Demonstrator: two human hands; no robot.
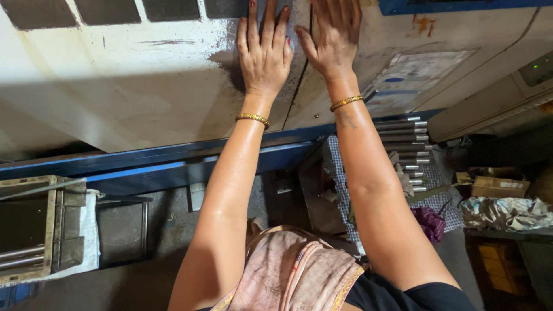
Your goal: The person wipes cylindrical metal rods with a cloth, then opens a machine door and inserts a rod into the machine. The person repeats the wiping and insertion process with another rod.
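Note:
My left hand point(264, 53) lies flat with fingers spread on a worn white machine door point(144, 86), just left of a dark vertical seam. My right hand point(331, 37) presses flat on the neighbouring white panel point(397, 34), right of that seam. Both hands hold nothing. Each wrist carries a gold bangle. The panels are scuffed and grimy around the hands.
A blue rail point(150, 164) runs under the panels. Several steel shafts point(403, 144) lie stacked on a checked cloth at right, beside a cardboard box point(498, 186). A dirty grey crate point(40, 227) holding metal rods sits at lower left. A control box point(507, 101) is at far right.

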